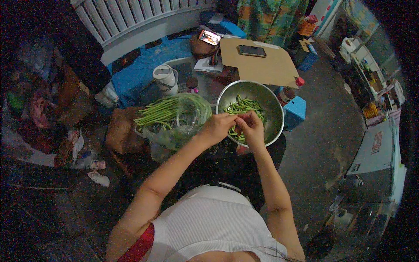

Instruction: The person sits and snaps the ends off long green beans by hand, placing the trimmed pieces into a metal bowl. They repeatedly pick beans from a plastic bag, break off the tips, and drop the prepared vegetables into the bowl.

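Observation:
Over a steel bowl [278, 131], my left hand [220, 126] and my right hand [252, 126] meet with their fingertips pinched close together. Whatever may be between the fingers is too small or hidden to make out. Inside the bowl lie many short cut pieces of green long beans [245, 104], partly covered by my hands. To the left of the bowl, a bundle of whole long beans [160, 111] lies partly in a clear plastic bag [193, 114]. My left forearm passes in front of the bag's lower part.
Behind the bowl, a dark phone [252, 51] rests on a cardboard sheet [265, 70]. A lit phone [209, 37] stands farther back. A white lidded tumbler [165, 78] is behind the beans. Right of the bowl are a blue box [295, 109] and a red-capped bottle [287, 94].

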Demonstrator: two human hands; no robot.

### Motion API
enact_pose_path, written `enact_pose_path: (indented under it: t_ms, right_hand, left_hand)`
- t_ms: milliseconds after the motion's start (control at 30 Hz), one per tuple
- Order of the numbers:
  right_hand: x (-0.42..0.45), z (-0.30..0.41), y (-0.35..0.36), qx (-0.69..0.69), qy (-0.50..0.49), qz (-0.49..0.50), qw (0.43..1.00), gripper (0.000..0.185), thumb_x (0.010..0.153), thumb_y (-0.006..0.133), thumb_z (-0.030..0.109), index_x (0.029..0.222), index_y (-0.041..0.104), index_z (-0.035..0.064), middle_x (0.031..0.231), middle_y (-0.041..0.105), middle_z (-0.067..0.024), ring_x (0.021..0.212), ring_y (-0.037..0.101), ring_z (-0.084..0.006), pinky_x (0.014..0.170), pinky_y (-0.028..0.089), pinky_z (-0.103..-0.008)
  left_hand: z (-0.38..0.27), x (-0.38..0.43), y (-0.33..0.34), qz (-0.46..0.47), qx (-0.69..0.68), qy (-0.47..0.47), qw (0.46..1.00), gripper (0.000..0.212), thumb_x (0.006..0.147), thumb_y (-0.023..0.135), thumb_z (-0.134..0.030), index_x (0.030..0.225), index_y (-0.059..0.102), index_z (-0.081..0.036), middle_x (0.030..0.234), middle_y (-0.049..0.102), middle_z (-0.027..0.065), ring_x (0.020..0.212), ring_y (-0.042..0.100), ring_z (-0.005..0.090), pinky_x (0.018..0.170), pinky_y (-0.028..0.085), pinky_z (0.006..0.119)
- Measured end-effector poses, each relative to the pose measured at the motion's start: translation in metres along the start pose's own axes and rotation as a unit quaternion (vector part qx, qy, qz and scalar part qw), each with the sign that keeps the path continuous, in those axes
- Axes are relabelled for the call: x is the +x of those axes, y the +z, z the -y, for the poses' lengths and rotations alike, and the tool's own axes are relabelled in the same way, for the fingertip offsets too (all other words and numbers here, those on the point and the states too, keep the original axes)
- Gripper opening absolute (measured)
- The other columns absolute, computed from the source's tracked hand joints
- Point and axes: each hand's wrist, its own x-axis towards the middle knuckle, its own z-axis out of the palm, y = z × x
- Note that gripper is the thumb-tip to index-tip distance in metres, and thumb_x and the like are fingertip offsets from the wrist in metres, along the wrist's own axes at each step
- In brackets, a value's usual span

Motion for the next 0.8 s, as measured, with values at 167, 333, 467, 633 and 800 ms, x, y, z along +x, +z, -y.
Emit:
enact_pose_path:
  t_ms: [167,333,467,633,800]
  right_hand:
    - [-0.004,0.002,0.001,0.047,0.029,-0.02,0.998,0.01,0.088,0.066,0.008,0.091,0.058,0.0021,0.077,0.062,-0.005,0.062,0.057,-0.0111,0.053,0.046,-0.0249]
    - [-0.004,0.0,-0.002,0.141,0.095,0.014,0.985,0.008,0.089,0.064,0.009,0.092,0.059,0.0022,0.078,0.063,-0.005,0.062,0.057,-0.0112,0.053,0.047,-0.0258]
    - [-0.003,0.006,-0.003,0.055,0.017,-0.027,0.998,0.013,0.091,0.063,0.014,0.09,0.056,0.0029,0.074,0.061,-0.0052,0.057,0.054,-0.0117,0.048,0.043,-0.0255]
    - [0.002,0.006,-0.016,-0.003,-0.029,-0.045,0.999,0.015,0.092,0.062,0.015,0.091,0.056,0.0013,0.074,0.061,-0.0044,0.057,0.055,-0.0113,0.049,0.044,-0.0253]
    - [-0.002,0.031,-0.005,-0.416,-0.319,0.016,0.852,0.018,0.084,0.061,0.007,0.101,0.058,0.0005,0.085,0.063,-0.0123,0.07,0.06,-0.0282,0.061,0.049,-0.0378]
  left_hand:
    - [-0.008,0.001,-0.008,0.042,0.004,-0.04,0.998,0.045,0.088,0.058,-0.01,0.133,0.053,-0.014,0.077,0.065,0.0194,0.07,0.065,0.0338,0.063,0.051,0.04]
    - [-0.023,0.005,-0.017,0.058,-0.027,-0.089,0.994,0.049,0.089,0.059,-0.014,0.137,0.048,-0.016,0.068,0.061,0.0226,0.06,0.063,0.0321,0.056,0.048,0.04]
    - [-0.019,0.003,-0.018,0.036,0.03,-0.078,0.996,0.035,0.089,0.059,-0.017,0.124,0.057,-0.012,0.078,0.064,0.0197,0.069,0.065,0.0334,0.062,0.051,0.042]
    - [-0.013,0.003,-0.028,0.051,0.068,-0.065,0.994,0.016,0.09,0.056,-0.015,0.102,0.061,-0.005,0.092,0.065,0.016,0.082,0.064,0.0362,0.072,0.052,0.044]
    - [-0.015,0.001,-0.023,0.055,0.065,-0.054,0.995,0.012,0.089,0.052,-0.01,0.095,0.059,-0.002,0.088,0.06,0.0172,0.085,0.061,0.0384,0.073,0.05,0.045]
